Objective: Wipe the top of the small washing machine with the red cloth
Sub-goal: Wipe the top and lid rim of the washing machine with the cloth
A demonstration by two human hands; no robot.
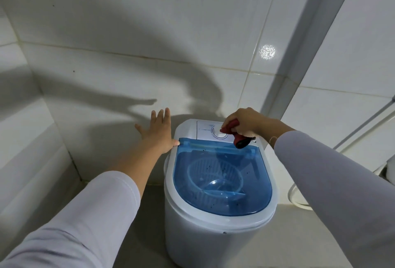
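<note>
Head view: your right hand (245, 121) grips the bunched red cloth (234, 133) on the washing machine (213, 235) control panel (206, 132); left hand (159, 133) splayed, bracing the rim. Blue lid (222, 180) speckled — likely unwiped.

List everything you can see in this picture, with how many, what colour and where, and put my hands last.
washing machine: one, white, on the floor by the tiled wall
lid: one, translucent blue, shut over the tub; a basket shows through it
control panel: one, white, behind the lid, with a dial
red cloth: one, red with a dark end, bunched on the control panel
wall tiles: many, white, behind and to the left
hose: one, white, right of the machine, partly out of view
left hand: open, fingers spread, at the machine's left rear corner
right hand: closed on the red cloth
</note>
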